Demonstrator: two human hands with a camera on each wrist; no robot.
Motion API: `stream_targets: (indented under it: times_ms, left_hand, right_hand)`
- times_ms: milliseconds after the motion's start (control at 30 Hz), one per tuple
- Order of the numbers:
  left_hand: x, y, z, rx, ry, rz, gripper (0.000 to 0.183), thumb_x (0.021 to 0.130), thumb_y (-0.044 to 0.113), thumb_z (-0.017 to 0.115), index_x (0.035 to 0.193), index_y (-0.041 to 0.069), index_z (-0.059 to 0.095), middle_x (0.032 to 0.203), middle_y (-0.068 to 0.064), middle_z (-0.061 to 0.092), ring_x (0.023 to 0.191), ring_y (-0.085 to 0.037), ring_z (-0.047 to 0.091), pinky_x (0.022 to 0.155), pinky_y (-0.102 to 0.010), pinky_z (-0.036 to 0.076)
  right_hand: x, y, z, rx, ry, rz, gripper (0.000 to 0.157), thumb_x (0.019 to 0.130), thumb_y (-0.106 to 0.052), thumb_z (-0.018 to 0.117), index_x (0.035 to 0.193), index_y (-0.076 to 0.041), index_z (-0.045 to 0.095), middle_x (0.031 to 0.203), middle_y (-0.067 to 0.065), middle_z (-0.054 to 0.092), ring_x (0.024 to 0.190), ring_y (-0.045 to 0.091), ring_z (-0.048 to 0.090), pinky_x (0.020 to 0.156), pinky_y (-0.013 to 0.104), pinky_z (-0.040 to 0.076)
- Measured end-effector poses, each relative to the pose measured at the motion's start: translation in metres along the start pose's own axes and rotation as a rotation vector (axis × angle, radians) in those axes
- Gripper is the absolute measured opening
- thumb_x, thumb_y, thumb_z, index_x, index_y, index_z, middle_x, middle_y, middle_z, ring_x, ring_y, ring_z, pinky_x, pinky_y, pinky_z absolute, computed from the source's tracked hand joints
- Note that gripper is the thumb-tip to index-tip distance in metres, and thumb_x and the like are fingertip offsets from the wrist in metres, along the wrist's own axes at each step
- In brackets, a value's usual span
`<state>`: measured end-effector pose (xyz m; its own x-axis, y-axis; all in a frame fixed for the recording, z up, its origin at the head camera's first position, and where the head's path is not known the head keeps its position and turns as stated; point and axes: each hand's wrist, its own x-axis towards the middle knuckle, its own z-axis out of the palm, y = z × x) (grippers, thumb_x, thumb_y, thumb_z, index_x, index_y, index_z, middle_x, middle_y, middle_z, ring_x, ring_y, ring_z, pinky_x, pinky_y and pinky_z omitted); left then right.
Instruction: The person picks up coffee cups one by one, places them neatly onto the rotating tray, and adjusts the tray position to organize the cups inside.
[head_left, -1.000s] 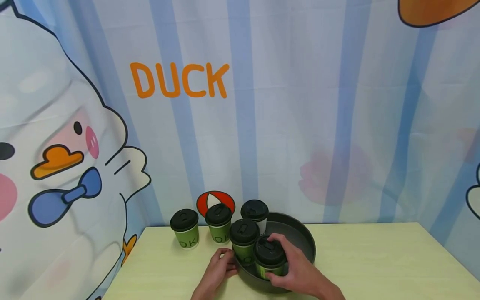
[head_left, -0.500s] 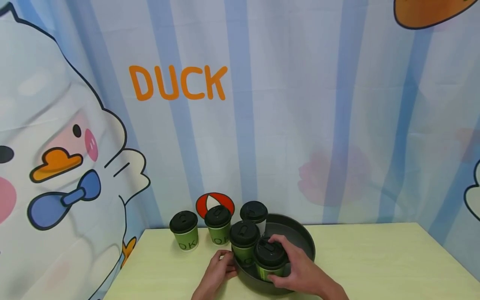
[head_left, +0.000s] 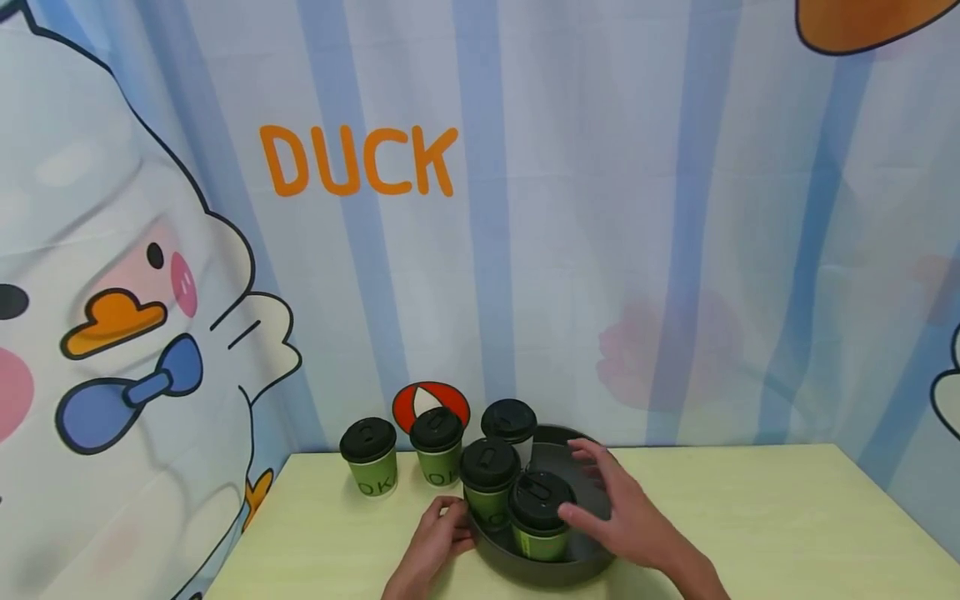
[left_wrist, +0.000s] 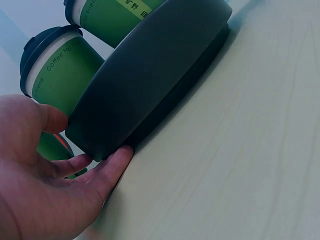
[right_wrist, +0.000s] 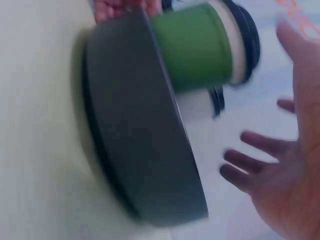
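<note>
A round dark grey pan (head_left: 551, 571) stands on the table. Inside it are two green paper coffee cups with black lids, a front one (head_left: 542, 543) and a left one (head_left: 489, 504). Behind them is a whitish lidded cup (head_left: 517, 433), its lower part hidden. My left hand (head_left: 438, 533) holds the pan's left edge; in the left wrist view the thumb is near the rim and fingers reach under the wall (left_wrist: 145, 80). Beside the front cup, my right hand (head_left: 622, 517) is spread with nothing in it; the right wrist view shows its fingers apart from the green cup (right_wrist: 195, 47).
Two more green lidded coffee cups stand on the table left of the pan, one at far left (head_left: 373, 467) and one nearer the pan (head_left: 438, 454). The pale table (head_left: 750, 517) extends to the right. A printed duck curtain (head_left: 570, 208) hangs behind the table's back edge.
My right hand has let go of the front cup and moved right and up, fingers spreading. That cup stays in the pan. The left hand has stayed at the pan's edge.
</note>
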<state>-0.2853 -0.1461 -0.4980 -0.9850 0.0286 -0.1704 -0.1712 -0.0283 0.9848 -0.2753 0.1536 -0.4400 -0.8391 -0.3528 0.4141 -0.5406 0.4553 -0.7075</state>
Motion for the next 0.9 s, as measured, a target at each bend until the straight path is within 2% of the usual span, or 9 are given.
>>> stream_targets:
  times_ms: [100,167,267,333,433,567,633,767,900]
  left_hand:
    - [0.001,0.0,0.0,0.002,0.001,-0.002,0.04,0.104,0.024,0.051,0.13,-0.006,0.047,0.098,-0.01,0.059,0.087,-0.016,0.061,0.079,-0.033,0.058]
    - [0.0,0.0,0.0,-0.001,-0.001,0.0,0.039,0.104,0.023,0.051,0.129,-0.006,0.048,0.098,-0.01,0.059,0.086,-0.016,0.06,0.079,-0.034,0.058]
    - [-0.002,0.0,0.0,-0.009,-0.002,0.005,0.039,0.104,0.023,0.051,0.129,-0.006,0.048,0.096,-0.01,0.058,0.085,-0.016,0.06,0.079,-0.034,0.058]
    - [-0.002,0.0,0.0,-0.013,-0.001,0.007,0.039,0.104,0.023,0.052,0.129,-0.006,0.048,0.097,-0.01,0.058,0.085,-0.016,0.061,0.079,-0.033,0.058]
    - [-0.003,0.0,0.0,-0.013,0.001,0.009,0.04,0.104,0.024,0.052,0.129,-0.006,0.048,0.097,-0.01,0.058,0.086,-0.016,0.06,0.078,-0.033,0.058]
    - [-0.002,0.0,0.001,-0.009,-0.002,0.011,0.039,0.104,0.024,0.052,0.129,-0.006,0.048,0.098,-0.011,0.058,0.086,-0.016,0.061,0.078,-0.033,0.058]
    - [-0.001,0.0,0.001,-0.007,0.0,0.01,0.04,0.104,0.025,0.052,0.129,-0.006,0.048,0.098,-0.011,0.058,0.086,-0.016,0.06,0.077,-0.032,0.058]
    - [0.0,0.0,0.001,0.001,0.005,0.01,0.041,0.104,0.025,0.052,0.13,-0.006,0.047,0.099,-0.01,0.057,0.087,-0.016,0.06,0.077,-0.032,0.058]
    - [-0.001,0.0,0.001,-0.002,0.001,0.012,0.042,0.105,0.026,0.052,0.131,-0.007,0.047,0.098,-0.01,0.057,0.086,-0.016,0.06,0.078,-0.032,0.058]
  right_hand:
    - [0.001,0.013,-0.014,-0.107,0.16,0.053,0.048,0.104,-0.038,0.063,0.144,-0.014,0.051,0.135,0.01,0.059,0.123,0.034,0.058,0.096,0.057,0.051]
    - [-0.001,0.023,-0.023,-0.195,0.22,0.122,0.043,0.107,-0.036,0.059,0.136,-0.004,0.057,0.129,0.016,0.062,0.119,0.037,0.06,0.094,0.057,0.051]
    - [-0.006,0.039,-0.031,-0.285,0.204,0.246,0.041,0.109,-0.032,0.055,0.127,0.005,0.061,0.12,0.023,0.064,0.112,0.041,0.062,0.091,0.056,0.052]
    - [-0.009,0.049,-0.033,-0.271,0.156,0.323,0.037,0.11,-0.026,0.052,0.123,0.007,0.062,0.111,0.021,0.067,0.103,0.038,0.065,0.086,0.053,0.053]
    - [-0.012,0.06,-0.027,-0.125,0.103,0.44,0.029,0.111,-0.019,0.047,0.109,0.004,0.064,0.091,0.011,0.069,0.084,0.027,0.068,0.075,0.042,0.055]
    - [-0.014,0.065,-0.016,0.126,0.083,0.544,0.034,0.112,-0.017,0.042,0.095,0.002,0.064,0.071,0.006,0.064,0.066,0.019,0.064,0.064,0.032,0.056]
    - [-0.014,0.066,-0.015,0.228,0.057,0.559,0.04,0.113,-0.023,0.041,0.095,0.005,0.063,0.069,0.008,0.063,0.064,0.021,0.064,0.063,0.033,0.058]
    - [-0.016,0.071,-0.018,0.395,-0.013,0.545,0.052,0.114,-0.034,0.041,0.111,0.015,0.061,0.074,0.009,0.065,0.066,0.02,0.066,0.065,0.035,0.06]
    - [-0.018,0.076,-0.023,0.527,-0.102,0.525,0.056,0.113,-0.034,0.044,0.118,0.02,0.056,0.076,0.008,0.066,0.067,0.017,0.067,0.067,0.033,0.06]
